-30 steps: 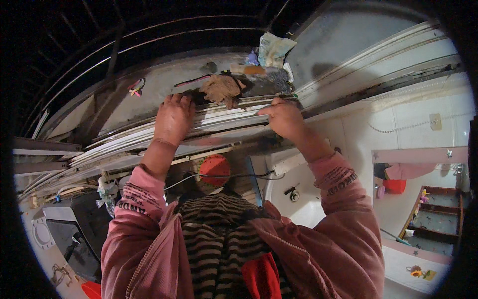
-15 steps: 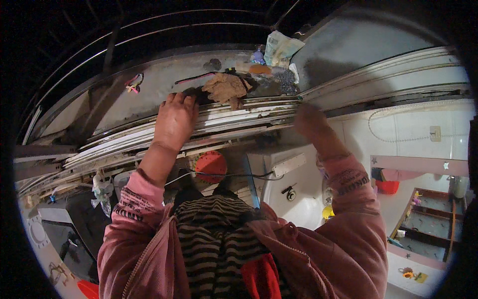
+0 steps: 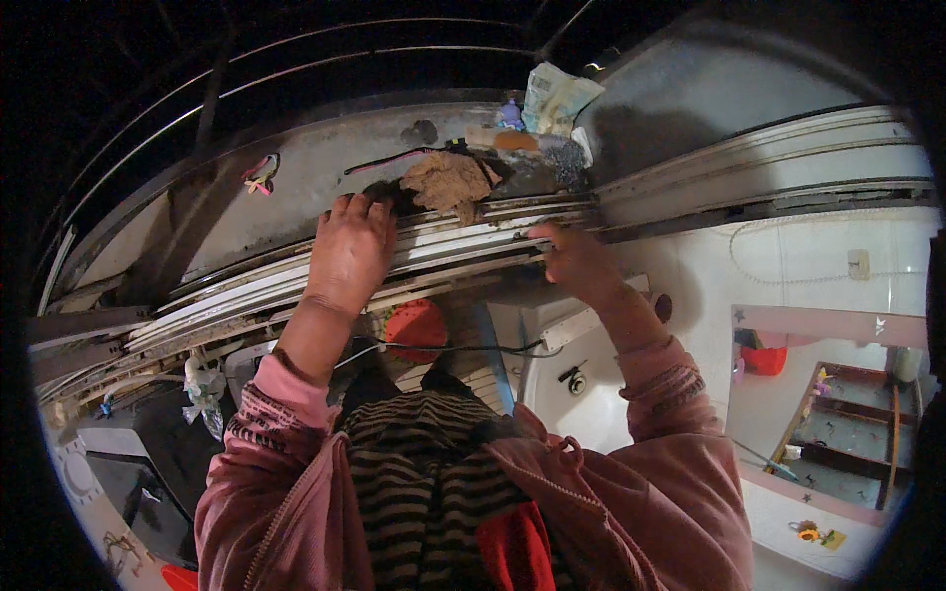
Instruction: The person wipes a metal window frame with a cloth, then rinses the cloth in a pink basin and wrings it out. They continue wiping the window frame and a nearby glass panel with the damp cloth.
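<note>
My left hand (image 3: 350, 251) rests across the white window track (image 3: 443, 239), palm down, its fingers laid over the far rail onto the grey ledge. It appears to hold nothing. Just right of its fingertips lies a crumpled brown rag (image 3: 448, 182), partly over the track's far edge. Farther right, my right hand (image 3: 581, 264) reaches to the same track with its index finger stretched left onto the rails. The other fingers are curled under, and whatever they may hold is hidden. Dark dirt marks the rails beside both hands.
Beyond the track, a dark strap (image 3: 389, 158), a crumpled paper packet (image 3: 557, 98) and a purple figurine (image 3: 510, 115) lie on the ledge. Below are a white sink (image 3: 591, 394), a black cable (image 3: 473, 347) and a red round stool top (image 3: 416, 330). A mirror (image 3: 828, 414) stands right.
My right hand has moved left along the track, toward the rag, and its index finger now shows clearly. My left hand stays in nearly the same place.
</note>
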### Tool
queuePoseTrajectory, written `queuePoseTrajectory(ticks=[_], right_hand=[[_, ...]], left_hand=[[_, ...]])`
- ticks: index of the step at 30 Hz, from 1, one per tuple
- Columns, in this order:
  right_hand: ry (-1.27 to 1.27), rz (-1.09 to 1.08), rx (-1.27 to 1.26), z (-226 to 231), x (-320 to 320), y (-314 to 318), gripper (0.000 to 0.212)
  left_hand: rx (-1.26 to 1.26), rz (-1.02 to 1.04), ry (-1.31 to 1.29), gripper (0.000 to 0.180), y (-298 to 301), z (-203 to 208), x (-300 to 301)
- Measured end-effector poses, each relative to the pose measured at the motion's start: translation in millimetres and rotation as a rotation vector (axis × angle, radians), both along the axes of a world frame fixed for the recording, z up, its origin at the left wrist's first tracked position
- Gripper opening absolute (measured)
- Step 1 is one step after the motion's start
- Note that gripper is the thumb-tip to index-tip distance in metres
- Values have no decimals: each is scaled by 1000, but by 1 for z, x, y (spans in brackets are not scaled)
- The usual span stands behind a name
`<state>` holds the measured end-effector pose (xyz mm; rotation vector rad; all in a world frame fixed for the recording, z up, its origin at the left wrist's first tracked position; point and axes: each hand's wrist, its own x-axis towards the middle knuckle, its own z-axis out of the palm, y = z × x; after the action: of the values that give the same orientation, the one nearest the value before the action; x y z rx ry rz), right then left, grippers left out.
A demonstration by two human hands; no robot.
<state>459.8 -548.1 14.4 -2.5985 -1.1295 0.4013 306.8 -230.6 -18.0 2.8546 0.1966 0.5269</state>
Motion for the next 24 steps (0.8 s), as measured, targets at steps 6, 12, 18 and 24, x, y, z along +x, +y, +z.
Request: queuePoseTrajectory(ticks=[6,12,18,24], right_hand=[[28,167,183,-18,5,-22,47],[572,-410,174,17,-19,11,45],[287,-477,586,-8,-15,-13,39],[355,-616,731,-22,-50,-24,37]], left_hand=[[-7,-10,-17,24,-1,1,1],[-50,-94,-8,36,4,1,1],[-280,-266,0,65,-22,40,36],[-152,-428,213,50,-25,20,94]])
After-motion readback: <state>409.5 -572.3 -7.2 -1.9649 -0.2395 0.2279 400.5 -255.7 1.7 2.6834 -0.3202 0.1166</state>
